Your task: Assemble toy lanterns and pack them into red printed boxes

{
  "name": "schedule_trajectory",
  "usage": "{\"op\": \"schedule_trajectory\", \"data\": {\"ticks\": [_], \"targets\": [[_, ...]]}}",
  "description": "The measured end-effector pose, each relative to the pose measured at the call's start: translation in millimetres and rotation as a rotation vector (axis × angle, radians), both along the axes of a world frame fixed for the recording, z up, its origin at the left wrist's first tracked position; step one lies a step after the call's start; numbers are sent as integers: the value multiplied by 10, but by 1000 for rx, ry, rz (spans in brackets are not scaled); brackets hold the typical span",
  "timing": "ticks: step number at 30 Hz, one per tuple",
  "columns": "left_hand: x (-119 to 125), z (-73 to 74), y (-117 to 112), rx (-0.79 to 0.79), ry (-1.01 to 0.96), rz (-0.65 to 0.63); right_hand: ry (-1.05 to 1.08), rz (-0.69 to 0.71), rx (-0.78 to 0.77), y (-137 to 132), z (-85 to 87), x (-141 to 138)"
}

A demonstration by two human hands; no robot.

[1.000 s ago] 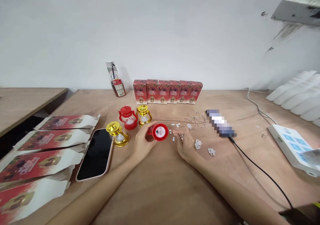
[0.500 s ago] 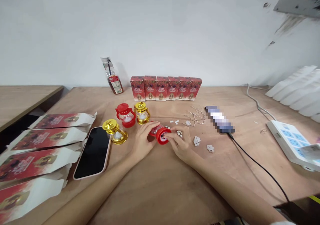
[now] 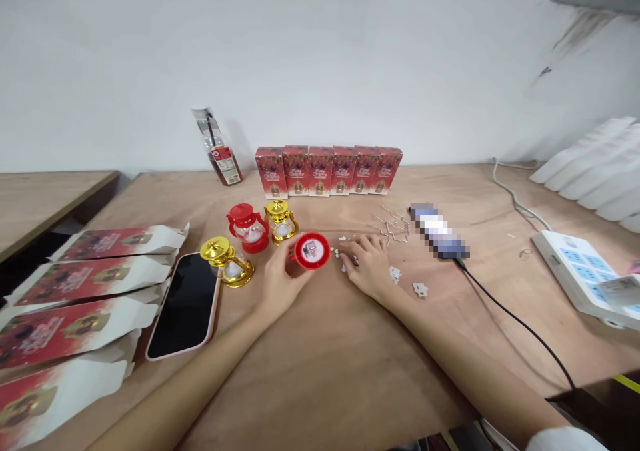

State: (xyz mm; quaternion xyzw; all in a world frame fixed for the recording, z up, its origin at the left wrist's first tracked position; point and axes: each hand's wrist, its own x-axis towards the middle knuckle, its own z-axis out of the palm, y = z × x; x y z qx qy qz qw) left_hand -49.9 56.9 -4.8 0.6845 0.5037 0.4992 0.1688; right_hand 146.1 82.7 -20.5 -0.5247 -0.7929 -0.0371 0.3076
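My left hand (image 3: 283,281) is closed around a small red lantern (image 3: 326,256), tipped so that its round base faces me. A pale disc with a dark patch shows inside the base. To the right, my right hand (image 3: 369,264) rests low over the table, fingers stretched toward small round silvery pieces (image 3: 336,253) that look like button cells. Its fingertips are among them, partly covering them. Beyond my left hand stand another red lantern (image 3: 254,236) and a gold lantern (image 3: 281,227), with a second gold lantern (image 3: 223,254) nearer the phone.
Small white tabs (image 3: 420,289) and bent wire handles (image 3: 393,226) lie right of my hands. A row of red boxes (image 3: 320,174) and a bottle (image 3: 225,164) stand behind. Left are a phone (image 3: 185,307) and opened boxes (image 3: 90,277); right, a cabled phone (image 3: 440,234) and power strip (image 3: 575,274).
My right hand has left the lantern's base and moved right, down to the small round pieces. My left hand has turned the lantern's base upward.
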Motion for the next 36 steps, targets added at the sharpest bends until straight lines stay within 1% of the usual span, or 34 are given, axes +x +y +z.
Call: {"op": "schedule_trajectory", "data": {"ticks": [3, 9, 12, 16, 19, 28, 30, 36], "targets": [[1, 4, -3, 9, 9, -15, -91, -2, -49, 10, -16, -16], [-4, -2, -14, 0, 22, -50, -136, -3, -66, 12, -10, -32], [-2, -5, -14, 4, 19, -55, -172, 12, -29, 7, -1, -25], [5, 2, -15, 13, 10, -42, -237, 127, 52, 1, -3, -37], [7, 4, -13, 19, 21, -30, -274, 167, 103, 10, -15, -66], [-1, -2, -5, 30, 28, -39, -320, 216, 108, 22, -40, -93], [2, 2, -9, 22, 22, -43, -343, 208, 128, 10, -37, -101], [1, 0, -16, 13, 11, -73, -454, 115, 171, -14, -26, -139]]}}
